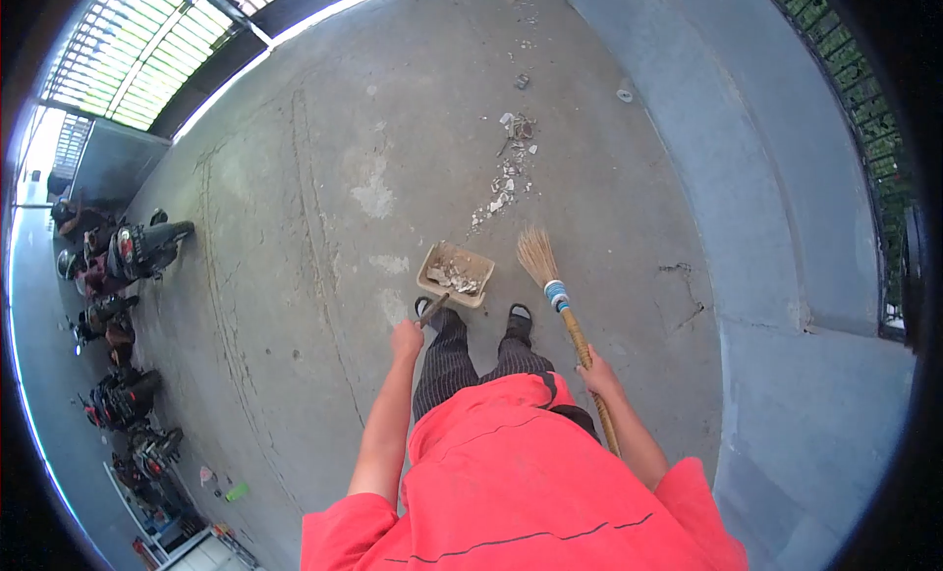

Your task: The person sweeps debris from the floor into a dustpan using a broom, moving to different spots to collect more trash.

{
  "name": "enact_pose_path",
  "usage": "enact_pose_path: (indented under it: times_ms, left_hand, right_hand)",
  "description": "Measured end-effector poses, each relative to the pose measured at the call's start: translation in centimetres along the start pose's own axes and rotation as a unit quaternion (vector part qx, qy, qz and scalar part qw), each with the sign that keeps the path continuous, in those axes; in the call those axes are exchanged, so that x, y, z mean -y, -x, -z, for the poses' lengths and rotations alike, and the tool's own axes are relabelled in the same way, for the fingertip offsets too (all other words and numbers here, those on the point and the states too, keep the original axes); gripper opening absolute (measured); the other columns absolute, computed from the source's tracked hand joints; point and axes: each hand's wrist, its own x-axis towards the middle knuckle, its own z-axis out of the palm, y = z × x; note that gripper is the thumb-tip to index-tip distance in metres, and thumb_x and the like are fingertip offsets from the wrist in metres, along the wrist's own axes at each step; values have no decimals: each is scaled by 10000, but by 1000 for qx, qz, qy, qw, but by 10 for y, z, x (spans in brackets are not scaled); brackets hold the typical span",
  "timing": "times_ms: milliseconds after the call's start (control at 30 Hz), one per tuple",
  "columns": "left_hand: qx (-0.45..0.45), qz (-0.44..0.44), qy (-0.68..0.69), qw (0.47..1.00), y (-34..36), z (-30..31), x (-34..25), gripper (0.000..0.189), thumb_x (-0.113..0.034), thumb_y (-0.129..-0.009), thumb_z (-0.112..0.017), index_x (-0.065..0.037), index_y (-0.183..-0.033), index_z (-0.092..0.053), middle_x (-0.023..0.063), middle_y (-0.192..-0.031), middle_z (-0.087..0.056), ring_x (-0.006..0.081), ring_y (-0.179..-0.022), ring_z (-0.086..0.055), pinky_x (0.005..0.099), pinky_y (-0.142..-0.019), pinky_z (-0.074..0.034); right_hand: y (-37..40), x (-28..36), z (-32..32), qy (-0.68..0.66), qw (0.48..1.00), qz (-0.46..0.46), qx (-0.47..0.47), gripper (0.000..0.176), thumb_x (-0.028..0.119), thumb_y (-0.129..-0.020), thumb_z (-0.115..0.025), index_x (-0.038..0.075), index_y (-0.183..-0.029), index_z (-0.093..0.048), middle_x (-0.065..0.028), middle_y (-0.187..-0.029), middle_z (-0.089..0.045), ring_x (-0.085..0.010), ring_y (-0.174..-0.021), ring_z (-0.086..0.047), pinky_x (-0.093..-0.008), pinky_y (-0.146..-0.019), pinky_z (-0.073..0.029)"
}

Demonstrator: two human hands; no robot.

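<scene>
My left hand (407, 341) is closed round the handle of a tan dustpan (478, 299), which sits low in front of my feet with pale rubble and dust in it. In my right hand (598, 374) is the long handle of a straw broom (538, 258), bound with blue and white bands. The bristles point forward, to the right of the dustpan. Just beyond the dustpan and bristles, a trail of broken white debris (506, 186) stretches away over the concrete floor. Whether the bristles touch the floor is hard to tell.
Several motorcycles (138, 252) are parked along the left wall. A blue-grey wall (688, 109) runs along the right side. A barred gate (138, 51) stands at the far left. A small roundish white item (625, 96) lies near the right wall, and a green object (237, 492) lies at lower left.
</scene>
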Motion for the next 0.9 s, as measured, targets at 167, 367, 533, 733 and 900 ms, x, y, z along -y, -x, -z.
enact_pose_path:
  times_ms: [167, 367, 533, 733, 900]
  left_hand:
    - [5, -66, -16, 998, -49, -7, -17, 251, -238, -818, -545, -8, -856, -637, 223, -895, -616, 384, -861, -597, 465, -746, -475]
    - [26, -129, 16, 991, -112, 24, -44, 246, -152, -780, -515, -9, -951, -618, 236, -991, -589, 387, -935, -577, 449, -783, -477]
    - [85, -126, 50, 987, -150, 18, -42, 261, -147, -789, -505, -13, -985, -613, 213, -1019, -587, 366, -957, -579, 428, -785, -482]
    - [52, -70, 109, 990, -153, 15, -25, 223, -114, -770, -515, -16, -939, -622, 211, -933, -615, 345, -896, -603, 425, -747, -493]
    - [16, -63, 121, 991, -153, 18, -33, 198, -88, -802, -484, -17, -918, -627, 214, -912, -616, 355, -892, -599, 431, -736, -497]
  right_hand:
    - [12, 13, -23, -56, 997, -14, -50, 704, 227, -778, -593, 160, -1381, -235, -174, -884, -630, -278, -668, -629, -387, -661, -495]
    - [-57, -1, -69, 0, 969, 109, -221, 702, 245, -775, -606, 175, -1373, -247, -183, -911, -627, -289, -693, -634, -395, -672, -503]
    - [3, 100, -12, -40, 990, -25, -131, 700, 217, -792, -587, 188, -1385, -216, -160, -801, -615, -242, -524, -591, -374, -489, -494]
    - [-16, 155, 32, -10, 994, -35, -106, 681, 200, -812, -557, 196, -1393, -202, -148, -743, -605, -213, -458, -554, -352, -442, -471]
    - [-75, 185, 70, 67, 995, 14, -78, 666, 216, -833, -537, 191, -1398, -187, -119, -695, -571, -193, -419, -520, -334, -391, -448]
